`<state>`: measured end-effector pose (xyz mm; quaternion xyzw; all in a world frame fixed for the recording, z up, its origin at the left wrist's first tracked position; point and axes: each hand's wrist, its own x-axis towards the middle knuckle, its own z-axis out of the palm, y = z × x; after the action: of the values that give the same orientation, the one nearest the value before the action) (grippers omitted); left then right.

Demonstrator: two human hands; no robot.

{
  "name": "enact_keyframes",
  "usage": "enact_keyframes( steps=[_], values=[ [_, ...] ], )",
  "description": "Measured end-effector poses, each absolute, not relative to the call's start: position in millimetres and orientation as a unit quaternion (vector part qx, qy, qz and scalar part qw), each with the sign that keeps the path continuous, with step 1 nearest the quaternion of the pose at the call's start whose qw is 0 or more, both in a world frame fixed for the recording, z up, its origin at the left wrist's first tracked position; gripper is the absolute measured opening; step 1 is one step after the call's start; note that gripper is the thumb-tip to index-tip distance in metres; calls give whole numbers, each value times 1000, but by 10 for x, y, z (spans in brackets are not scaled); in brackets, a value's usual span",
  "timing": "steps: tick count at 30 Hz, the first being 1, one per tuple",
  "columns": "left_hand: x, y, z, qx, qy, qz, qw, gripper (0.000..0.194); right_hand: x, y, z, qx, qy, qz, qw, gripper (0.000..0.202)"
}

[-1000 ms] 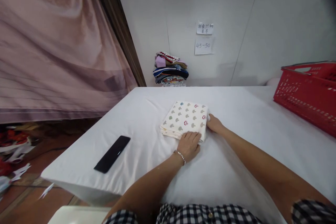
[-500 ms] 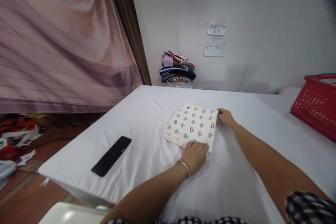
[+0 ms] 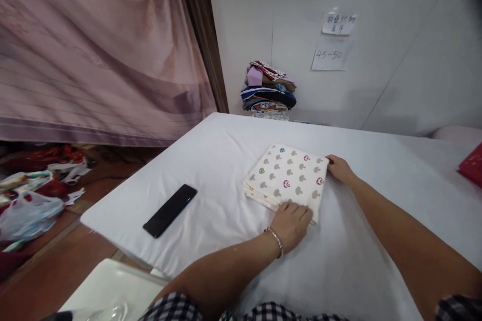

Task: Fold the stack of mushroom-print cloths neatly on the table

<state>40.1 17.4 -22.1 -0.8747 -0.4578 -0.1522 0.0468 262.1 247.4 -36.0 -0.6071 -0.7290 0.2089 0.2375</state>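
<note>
A folded cream cloth [image 3: 289, 175] printed with grey, red, green and blue mushrooms lies on the white-covered table [image 3: 218, 160]. Its layers show along the near left edge. My left hand [image 3: 290, 224], with a silver bangle at the wrist, is closed over the cloth's near edge by the right corner; the thumb is hidden. At the far right corner, my right hand [image 3: 341, 168] pinches the cloth between thumb and fingers.
A black phone [image 3: 170, 210] lies left on the table. Behind the far edge rises a stack of folded clothes [image 3: 269, 95]. A red basket [image 3: 470, 165] stands at the right edge. A pink curtain [image 3: 105, 50] hangs left; plastic bags [image 3: 32, 215] lie on the floor.
The view has shifted, so everything sits further right in it and the red basket is mostly cut off. Both hands keep their places on the cloth, which looks unchanged.
</note>
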Motion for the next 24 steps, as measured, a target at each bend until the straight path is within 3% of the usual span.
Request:
enact_keyframes(
  steps=[2,5,8,11,15,20,24],
  values=[
    [403,161,-211,-876,-456,-153,44,28,2631,2440,-248,-621,-717,224,224,35],
    [413,148,-196,-875,-457,-156,39,29,2501,2213,17,-633,-706,153,279,47],
    [427,144,-200,-872,-460,-162,36,29,2162,1767,236,-527,-785,89,314,46],
    [434,132,-207,-870,-460,-175,33,31,1800,1322,216,-414,-880,72,219,52],
    [426,81,-175,-878,-434,-204,14,32,1614,1099,-51,-415,-903,87,68,61],
    [250,126,-8,-868,-440,-226,-55,25,1683,1145,-187,-405,-912,42,58,60],
    [-233,380,189,-741,-610,-274,-52,24,1683,1112,-152,-416,-907,38,50,58]
  ],
)
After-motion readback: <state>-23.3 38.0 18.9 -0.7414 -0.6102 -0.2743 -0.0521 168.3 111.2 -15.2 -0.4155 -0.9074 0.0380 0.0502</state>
